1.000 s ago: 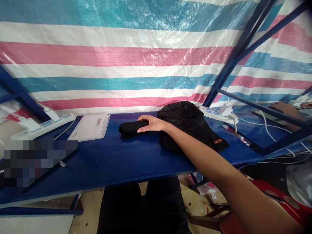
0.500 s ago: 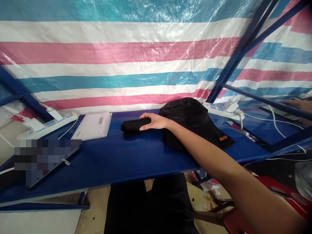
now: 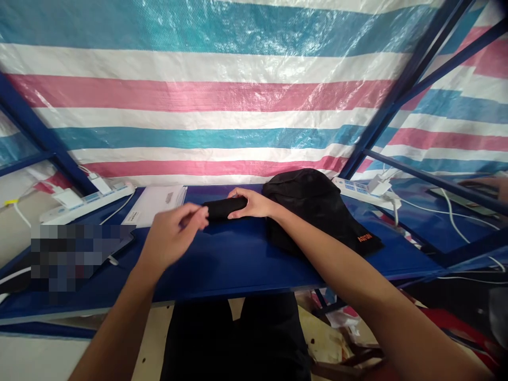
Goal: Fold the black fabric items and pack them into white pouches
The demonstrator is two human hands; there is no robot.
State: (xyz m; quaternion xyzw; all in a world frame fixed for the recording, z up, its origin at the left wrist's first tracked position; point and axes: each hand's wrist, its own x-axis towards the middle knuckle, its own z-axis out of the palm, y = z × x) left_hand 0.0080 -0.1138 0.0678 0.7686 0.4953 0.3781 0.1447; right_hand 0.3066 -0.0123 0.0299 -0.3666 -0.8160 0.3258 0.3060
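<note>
A rolled black cloth bundle (image 3: pixel 220 208) lies near the back middle of the blue table, its long side running left to right. My right hand (image 3: pixel 250 203) grips its right end, thumb in front and fingers behind. My left hand (image 3: pixel 177 225) is at the bundle's left end, thumb and fingers pinched together and slightly blurred. What those fingertips hold, if anything, is hidden. A larger black cloth item with orange lettering, perhaps a bag (image 3: pixel 309 206), lies flat just right of the bundle, partly under my right forearm.
White packets (image 3: pixel 154 203) lie at the back left. Power strips with plugs and cables stand on the left (image 3: pixel 91 201) and right (image 3: pixel 365 193). A blurred-out device (image 3: pixel 83 259) rests at the left. Blue metal posts (image 3: pixel 377 127) and a striped plastic sheet (image 3: pixel 222 95) close off the back.
My left hand has come in from out of view to the bundle's left end. My right hand keeps hold of the right end. The view has tilted up slightly.
</note>
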